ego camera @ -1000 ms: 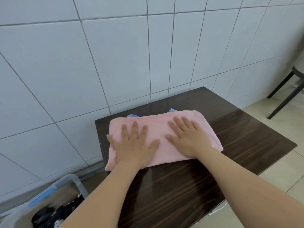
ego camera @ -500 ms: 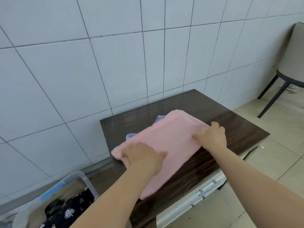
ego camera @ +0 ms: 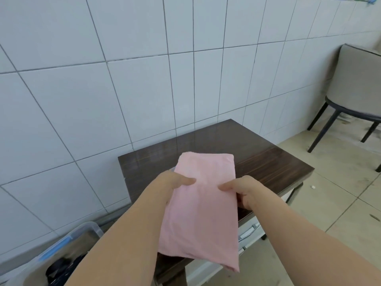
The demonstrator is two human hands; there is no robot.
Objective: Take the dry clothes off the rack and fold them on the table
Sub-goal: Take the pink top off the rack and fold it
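A folded pink garment (ego camera: 203, 205) is lifted above the dark wooden table (ego camera: 268, 162), its long side pointing away from me. My left hand (ego camera: 175, 182) grips its left edge, thumb on top. My right hand (ego camera: 241, 190) grips its right edge the same way. The near end of the garment hangs past the table's front edge. A sliver of light blue cloth (ego camera: 172, 169) shows beside my left hand.
A white tiled wall stands right behind the table. A clear plastic bin (ego camera: 68, 250) with dark clothes sits on the floor at lower left. A grey chair (ego camera: 354, 96) with black legs stands at the right on the tiled floor.
Both hands went from pressing flat on the pink garment to gripping its sides. The garment has turned lengthwise and risen off the table toward me.
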